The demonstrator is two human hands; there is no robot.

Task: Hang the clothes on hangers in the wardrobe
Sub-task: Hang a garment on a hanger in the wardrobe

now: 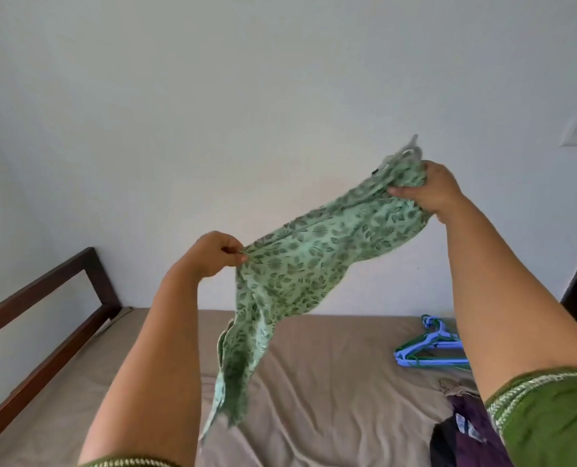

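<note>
Garment of pale green cloth with a darker leaf print, held up in the air at the centre of the frame, in front of a plain white wall and above a bed. Left hand, at centre frame: fingers curled, thumb and fingertips pinching one edge of the cloth. Right hand, higher and toward the right of the frame: fingers curled round a bunched end of the cloth, gripping it from above. Between the two hands the cloth stretches in a slanted band, low at the left and high at the right; below the left hand a loose length hangs down toward the lower centre of the frame. Something pale pokes out of the bunched end above the right hand, too blurred to identify.

Hangers, blue and green plastic, lying in a small heap on the beige bedsheet at the right of the frame, partly behind the right forearm. Dark purple clothes lying on the bed at the lower right corner. Dark wooden bed frame running along the left edge. Green sleeve with a patterned hem on the right arm at the lower right.
</note>
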